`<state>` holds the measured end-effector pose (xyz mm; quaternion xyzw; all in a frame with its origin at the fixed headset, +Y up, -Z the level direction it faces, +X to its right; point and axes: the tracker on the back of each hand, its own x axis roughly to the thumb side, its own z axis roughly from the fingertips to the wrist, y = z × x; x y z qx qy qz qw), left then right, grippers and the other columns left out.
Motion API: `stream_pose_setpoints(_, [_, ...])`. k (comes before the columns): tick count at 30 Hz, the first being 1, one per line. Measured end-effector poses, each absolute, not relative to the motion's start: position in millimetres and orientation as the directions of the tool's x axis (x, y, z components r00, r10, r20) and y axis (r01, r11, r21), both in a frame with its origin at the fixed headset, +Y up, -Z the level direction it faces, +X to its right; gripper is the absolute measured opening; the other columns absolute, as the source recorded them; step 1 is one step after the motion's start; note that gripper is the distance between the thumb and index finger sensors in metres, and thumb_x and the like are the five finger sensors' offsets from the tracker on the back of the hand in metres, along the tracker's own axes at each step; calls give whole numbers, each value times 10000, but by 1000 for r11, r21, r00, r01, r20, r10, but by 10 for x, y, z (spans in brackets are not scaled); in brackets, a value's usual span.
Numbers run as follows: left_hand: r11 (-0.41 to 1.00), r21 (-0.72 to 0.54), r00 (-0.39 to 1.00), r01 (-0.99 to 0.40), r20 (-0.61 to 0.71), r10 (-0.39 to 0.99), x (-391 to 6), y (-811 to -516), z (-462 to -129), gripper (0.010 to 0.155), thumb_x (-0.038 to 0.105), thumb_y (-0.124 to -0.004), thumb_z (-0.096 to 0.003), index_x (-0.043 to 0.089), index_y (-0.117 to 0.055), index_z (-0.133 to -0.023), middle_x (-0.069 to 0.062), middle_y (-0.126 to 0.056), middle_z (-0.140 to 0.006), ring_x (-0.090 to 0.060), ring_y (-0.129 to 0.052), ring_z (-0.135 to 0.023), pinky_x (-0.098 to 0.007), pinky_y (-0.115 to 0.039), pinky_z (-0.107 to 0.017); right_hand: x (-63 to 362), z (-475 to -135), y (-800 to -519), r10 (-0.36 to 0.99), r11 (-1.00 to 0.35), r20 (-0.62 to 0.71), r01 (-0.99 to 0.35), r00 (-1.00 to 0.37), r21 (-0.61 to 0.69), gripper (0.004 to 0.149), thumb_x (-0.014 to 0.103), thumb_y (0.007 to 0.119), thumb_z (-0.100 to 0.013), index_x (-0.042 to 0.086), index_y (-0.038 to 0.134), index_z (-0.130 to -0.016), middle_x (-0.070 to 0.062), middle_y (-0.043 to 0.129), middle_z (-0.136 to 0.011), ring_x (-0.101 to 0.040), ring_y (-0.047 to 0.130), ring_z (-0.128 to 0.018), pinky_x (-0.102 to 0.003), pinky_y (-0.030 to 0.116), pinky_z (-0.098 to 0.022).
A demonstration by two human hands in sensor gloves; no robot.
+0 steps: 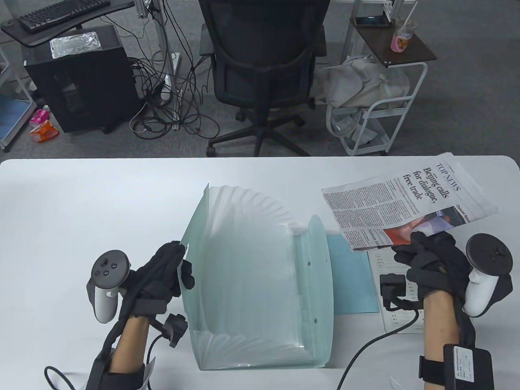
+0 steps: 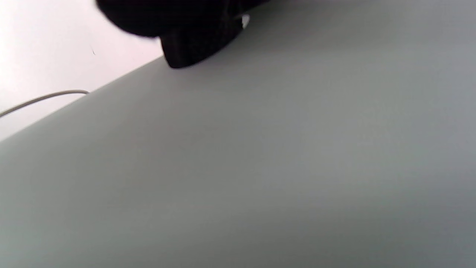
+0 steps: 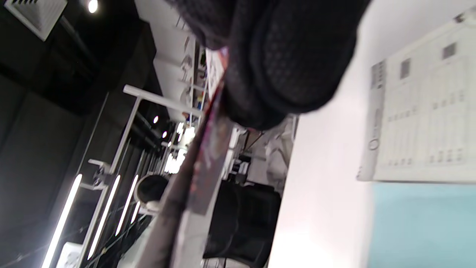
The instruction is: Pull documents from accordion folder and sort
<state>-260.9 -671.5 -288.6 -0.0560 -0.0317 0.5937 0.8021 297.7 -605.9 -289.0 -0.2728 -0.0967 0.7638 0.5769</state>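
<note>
A pale green accordion folder [image 1: 252,280] lies fanned open in the middle of the white table [image 1: 81,203]. My left hand [image 1: 168,268] grips its left cover near the top corner; in the left wrist view the cover [image 2: 282,160] fills the frame. My right hand [image 1: 430,256] holds a folded newspaper [image 1: 410,203] by its near edge, lifted above the table at the right; it shows edge-on in the right wrist view [image 3: 197,175]. A blue sheet [image 1: 351,276] and a white printed form [image 1: 390,296] lie on the table beside the folder.
A black office chair [image 1: 264,69] stands beyond the table's far edge, with a white cart [image 1: 378,105] to its right. A black cable [image 1: 365,349] runs from my right wrist across the table's near edge.
</note>
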Motion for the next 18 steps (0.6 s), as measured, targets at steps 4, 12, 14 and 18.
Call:
stream_pose_setpoints(4, [284,-135,289,-949,-14,957,-2608,-6715,-2889,728,544,-508,-677,-42,-512,-1108,-206,-835,-804,-194,-1013,-470,-285,-833,-299,3069,-2942,-6551,920,-332,-361,-793,-152,-510,464,183,675,-468,20,459,-845,-111,816,-748,-156,1030,-447,-190,948,-319])
stream_pose_setpoints(12, [283,-136,287,-949,-16,958,-2609,-6716,-2893,730,545,-507,-677,-43,-510,-1109,-205,-835,-805,-193,-1014,-469,-286,-832,-300,3047,-2988,-7272,856,-394,-500,-792,-131,-467,464,181,680,-463,19,469,-842,-117,823,-738,-161,1033,-433,-192,948,-308])
stream_pose_setpoints(14, [282,-136,286,-950,-16,958,-2609,-6715,-2894,728,544,-508,-677,-42,-509,-1108,-206,-834,-805,-194,-1012,-470,-286,-832,-300,3034,-2991,-7371,844,-400,-523,-792,-121,-462,464,182,680,-462,17,469,-842,-117,824,-737,-159,1033,-432,-192,948,-306])
stream_pose_setpoints(18, [283,-135,288,-949,-16,957,-2611,-6714,-2896,730,545,-508,-676,-43,-511,-1108,-207,-835,-803,-194,-1013,-469,-286,-832,-299,3039,-2968,-7481,824,-418,-555,-784,-115,-458,464,180,681,-461,18,470,-841,-117,825,-736,-160,1032,-431,-192,947,-305])
